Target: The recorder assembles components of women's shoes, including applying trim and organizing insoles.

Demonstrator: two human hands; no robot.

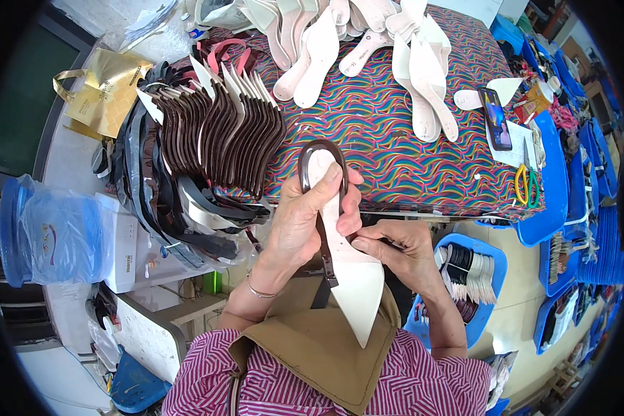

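Observation:
A white pointed shoe insole (357, 291) is held upright in front of my chest, heel end up and toe pointing down. My left hand (299, 218) is closed on its narrow middle, thumb lying on the face. A glossy dark brown strip (304, 165) runs around the heel edge and down the left side, where its end hangs loose near the toe part. At the insole's right edge my right hand (403, 251) is pinched on the brown strip, which shows as a dark piece beside the fingers. Part of the strip is hidden behind the fingers.
Brown-edged insoles (222, 139) stand in rows on the patterned tablecloth (367, 149), with black strips (139, 187) hanging beside them. Plain white insoles (319, 59) lie further back. A phone (494, 119) and scissors (527, 186) are at right. A blue basket (491, 326) holds more insoles below.

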